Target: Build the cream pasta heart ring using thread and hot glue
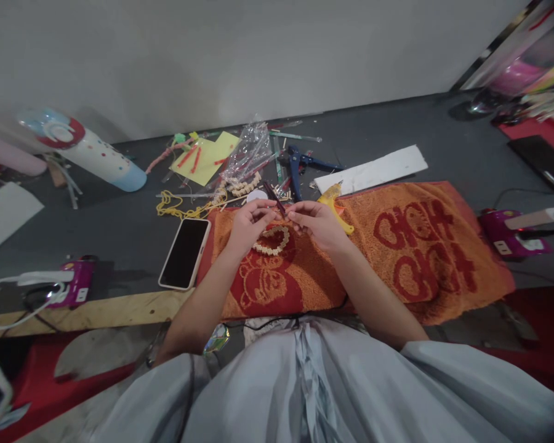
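My left hand (253, 224) is closed in a pinch above an orange and red towel (318, 283). Facing it, my right hand (317, 225) has thumb and fingers pressed together too. What lies between the fingertips is too small to make out. A slim dark object (277, 200) shows right at the fingertips; whether it is held I cannot tell. Just below the hands, a curved string of cream beads (272, 249) rests on the towel. Close by the right hand is a yellow-handled tool (333, 200), partly on the towel.
A phone (184, 253) lies left of the towel. Behind are blue pliers (298, 172), a white strip (373, 170), yellow paper (205, 160), clear plastic bags (249, 151) and yellow cord (168, 204). A bottle (101, 154) leans at left. Purple power sockets (76, 283) sit at both sides.
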Tool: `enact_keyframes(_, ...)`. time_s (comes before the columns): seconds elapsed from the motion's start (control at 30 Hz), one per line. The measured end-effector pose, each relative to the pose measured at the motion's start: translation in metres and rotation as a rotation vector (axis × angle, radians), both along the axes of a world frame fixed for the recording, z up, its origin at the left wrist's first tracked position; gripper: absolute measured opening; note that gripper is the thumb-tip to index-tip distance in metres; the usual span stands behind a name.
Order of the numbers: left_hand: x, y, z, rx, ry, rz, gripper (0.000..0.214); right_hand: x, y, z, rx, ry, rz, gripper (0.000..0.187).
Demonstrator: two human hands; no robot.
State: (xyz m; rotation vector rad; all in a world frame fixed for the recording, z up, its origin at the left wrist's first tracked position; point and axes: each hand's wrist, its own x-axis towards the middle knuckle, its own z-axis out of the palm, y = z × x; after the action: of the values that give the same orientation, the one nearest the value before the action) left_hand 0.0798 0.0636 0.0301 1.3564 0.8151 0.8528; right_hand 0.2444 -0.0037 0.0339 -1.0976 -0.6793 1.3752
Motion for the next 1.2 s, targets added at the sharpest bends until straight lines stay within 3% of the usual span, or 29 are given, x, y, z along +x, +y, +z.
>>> enact_keyframes(0.6,0.000,-0.001,0.003,0.027,0.055,-0.021,0.033,0.000,-0.001,0.001,-0.003,0.005,-0.006,0.032)
enact_keyframes(1.2,0.004,0.000,-0.011,0.034,0.054,0.034,0.034,0.001,-0.001,-0.017,0.030,-0.009,0.029,0.038)
